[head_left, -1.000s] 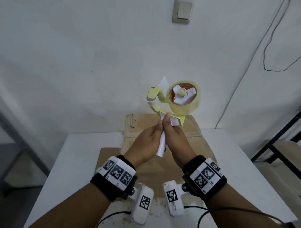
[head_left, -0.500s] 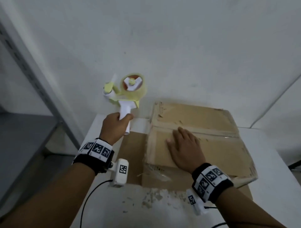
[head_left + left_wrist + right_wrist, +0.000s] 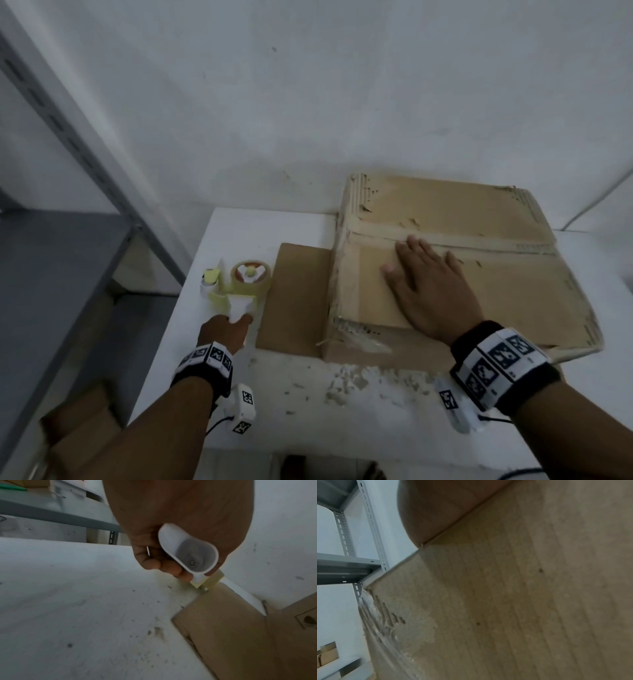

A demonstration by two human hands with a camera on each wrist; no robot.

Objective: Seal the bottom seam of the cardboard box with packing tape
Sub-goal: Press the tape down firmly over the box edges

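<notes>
A person's left hand (image 3: 222, 334) gripped the white handle of a pale yellow plastic tape dispenser (image 3: 236, 286) loaded with a roll of clear packing tape, fingers curled round the handle as the wrist view showed; the dispenser stood at the left edge of the white table (image 3: 178, 359), just beside a flat brown cardboard flap (image 3: 294, 298). The right hand (image 3: 424, 291) lay flat and open, fingers straight, pressing on the worn brown cardboard box (image 3: 496, 284), which sat bottom-up on the table with its centre seam (image 3: 479, 245) running just beyond the fingertips; shiny tape seemed to lie along that seam, though how well it held could not be told.

The risks, as judged: the dispenser stood close to the table edge and could tip or slide off if released carelessly; the box's torn, peeling surface might give tape a poor hold; loose clear tape at the near corner (image 3: 359, 342) could snag; lifting the pressing hand too soon might let the flaps spring apart.

The box was closed; its contents could not be seen.
</notes>
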